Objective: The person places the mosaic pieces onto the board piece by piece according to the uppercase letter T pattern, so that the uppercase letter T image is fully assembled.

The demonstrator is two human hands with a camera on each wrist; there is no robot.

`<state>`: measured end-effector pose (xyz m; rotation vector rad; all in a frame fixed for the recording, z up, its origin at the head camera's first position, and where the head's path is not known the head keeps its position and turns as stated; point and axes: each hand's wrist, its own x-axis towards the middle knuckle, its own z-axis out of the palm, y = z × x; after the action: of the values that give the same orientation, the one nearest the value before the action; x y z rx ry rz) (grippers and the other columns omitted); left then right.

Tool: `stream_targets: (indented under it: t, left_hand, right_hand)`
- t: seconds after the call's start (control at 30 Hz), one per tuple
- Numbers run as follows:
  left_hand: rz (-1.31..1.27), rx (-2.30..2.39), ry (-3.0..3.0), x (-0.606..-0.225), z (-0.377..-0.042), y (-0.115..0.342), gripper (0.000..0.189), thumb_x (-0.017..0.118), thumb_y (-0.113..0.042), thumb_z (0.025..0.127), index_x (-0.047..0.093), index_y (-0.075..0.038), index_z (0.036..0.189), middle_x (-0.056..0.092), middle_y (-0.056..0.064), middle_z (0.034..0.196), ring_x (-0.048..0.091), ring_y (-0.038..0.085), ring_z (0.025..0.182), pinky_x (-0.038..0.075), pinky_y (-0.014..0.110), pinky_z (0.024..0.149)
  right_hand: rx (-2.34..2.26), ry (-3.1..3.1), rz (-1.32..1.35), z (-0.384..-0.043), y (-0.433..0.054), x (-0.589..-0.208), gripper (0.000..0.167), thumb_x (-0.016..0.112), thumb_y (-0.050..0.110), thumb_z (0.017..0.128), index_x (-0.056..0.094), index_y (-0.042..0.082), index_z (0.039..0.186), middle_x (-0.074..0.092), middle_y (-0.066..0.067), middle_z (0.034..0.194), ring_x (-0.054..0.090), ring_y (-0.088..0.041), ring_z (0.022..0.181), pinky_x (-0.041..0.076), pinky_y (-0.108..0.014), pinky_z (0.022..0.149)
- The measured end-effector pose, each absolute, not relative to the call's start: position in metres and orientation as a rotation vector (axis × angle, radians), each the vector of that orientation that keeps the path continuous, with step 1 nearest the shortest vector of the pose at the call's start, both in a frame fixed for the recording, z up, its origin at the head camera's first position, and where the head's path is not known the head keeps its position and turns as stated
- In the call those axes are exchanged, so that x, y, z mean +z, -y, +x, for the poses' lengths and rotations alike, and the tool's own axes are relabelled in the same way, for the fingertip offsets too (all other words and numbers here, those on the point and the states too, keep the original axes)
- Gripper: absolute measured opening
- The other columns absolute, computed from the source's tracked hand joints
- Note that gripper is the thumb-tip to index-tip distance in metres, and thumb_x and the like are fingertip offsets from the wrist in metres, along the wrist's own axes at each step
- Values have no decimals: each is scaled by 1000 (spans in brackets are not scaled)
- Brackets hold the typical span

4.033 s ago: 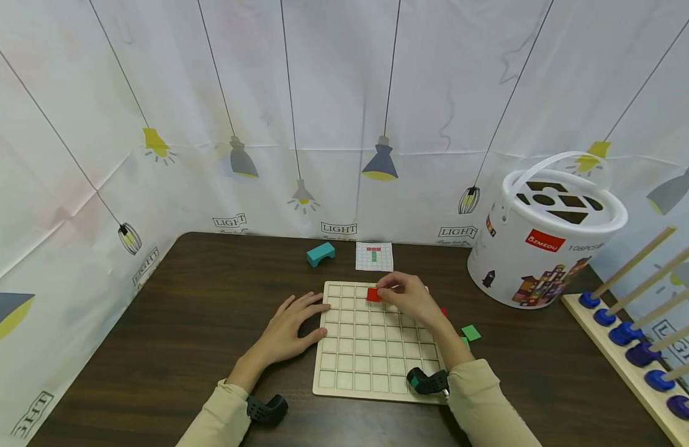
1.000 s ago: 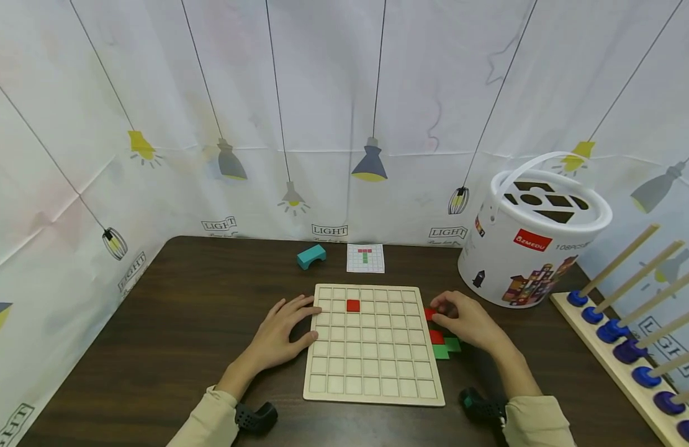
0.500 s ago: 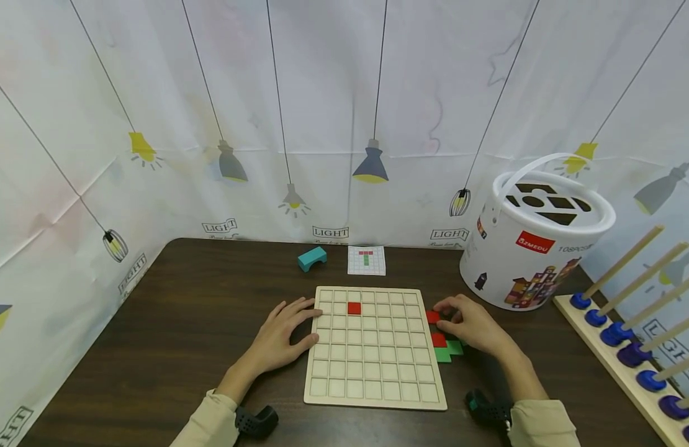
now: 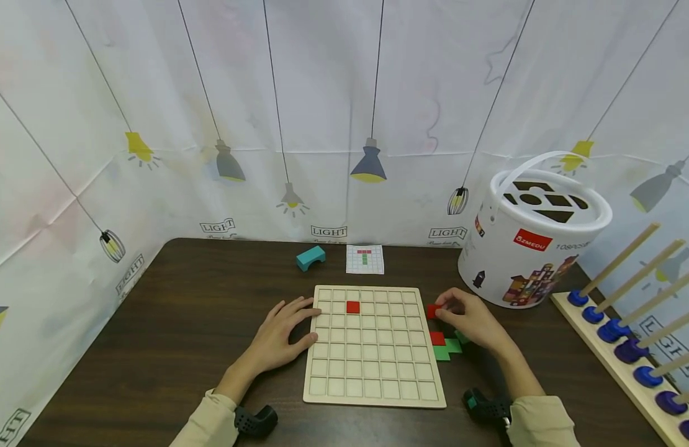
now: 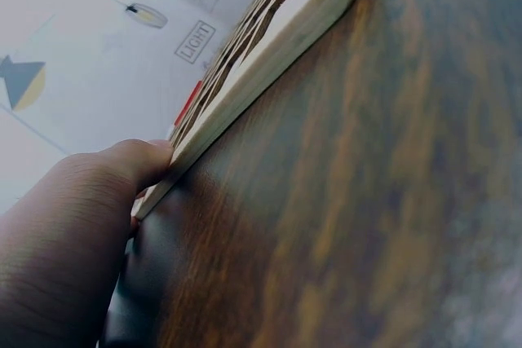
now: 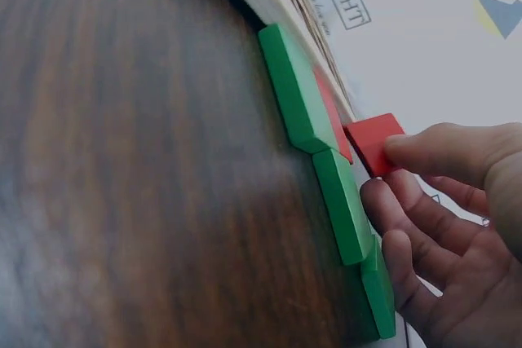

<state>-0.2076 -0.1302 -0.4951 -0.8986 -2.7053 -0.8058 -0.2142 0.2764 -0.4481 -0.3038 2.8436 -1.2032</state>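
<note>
A pale wooden grid board (image 4: 372, 354) lies on the dark table. My left hand (image 4: 279, 338) rests at its left edge, fingers spread; in the left wrist view the thumb (image 5: 147, 159) touches the rim. One red square tile (image 4: 352, 307) sits in a cell of the second row. Just off the board's right edge, my right hand (image 4: 468, 318) pinches another red tile (image 6: 373, 143) between thumb and fingers. Below that hand lie a third red tile (image 4: 437, 338) and several green tiles (image 6: 298, 91), beside the board; the hand partly covers one green tile in the head view.
Behind the board are a teal arch block (image 4: 311, 257) and a small printed grid card (image 4: 364, 259) with a red and green T pattern. A white bucket (image 4: 529, 248) stands at the back right. Along the right side runs a wooden peg rack (image 4: 607, 354) with blue rings.
The right hand has left the red tile on the board, moved right off it, and now pinches another red tile beside the edge. The left hand stays at the board's left edge.
</note>
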Motion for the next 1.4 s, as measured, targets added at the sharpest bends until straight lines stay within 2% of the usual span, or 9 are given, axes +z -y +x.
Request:
stream_targets:
  t: [0.3,0.8,1.0,1.13,1.3,1.4]
  left_hand:
    - [-902,-811,2709,-495,-207,130,47,56,-45,92,53,-24,134,44,5,147,35,28,140,20,58,114]
    - [-886,-805,2720,-495,-206,131,47,56,-45,92,53,-25,135,43,4,147,35,27,140,21,58,114]
    - [-889,-819,2711,-495,-207,131,46,57,-43,92,54,-25,134,44,4,147,35,28,140,21,59,114]
    - [-885,-812,2719,-495,-207,131,47,57,-44,92,53,-25,135,43,3,147,35,26,140,21,58,114]
    - [-886,-801,2732,-496,-207,131,48,55,-46,93,53,-25,135,43,3,148,34,26,140,20,57,115]
    - [-884,-801,2734,-496,-207,131,48,55,-46,92,53,-25,135,43,4,148,35,26,140,20,57,115]
  right_hand:
    - [-1443,-2722,-270,-215,-274,-450,28,62,20,92,59,1,113,62,-16,101,62,-21,86,56,-26,68]
    - [-1562,-2690,-234,-223,-252,-450,26,63,21,92,62,6,113,62,-15,106,62,-22,87,56,-28,72]
    - [-1586,-2656,-248,-228,-241,-450,24,64,22,91,62,9,112,62,-13,103,62,-23,85,56,-30,74]
    - [-1592,-2644,-275,-230,-235,-448,25,64,23,91,62,8,112,62,-13,99,59,-24,79,53,-31,69]
    - [-1614,-2589,-264,-223,-220,-432,25,61,15,92,60,1,114,60,-18,101,59,-34,81,53,-34,69]
    - [-1619,-2581,-257,-225,-217,-435,25,62,15,92,60,2,114,60,-18,103,60,-35,84,54,-35,73]
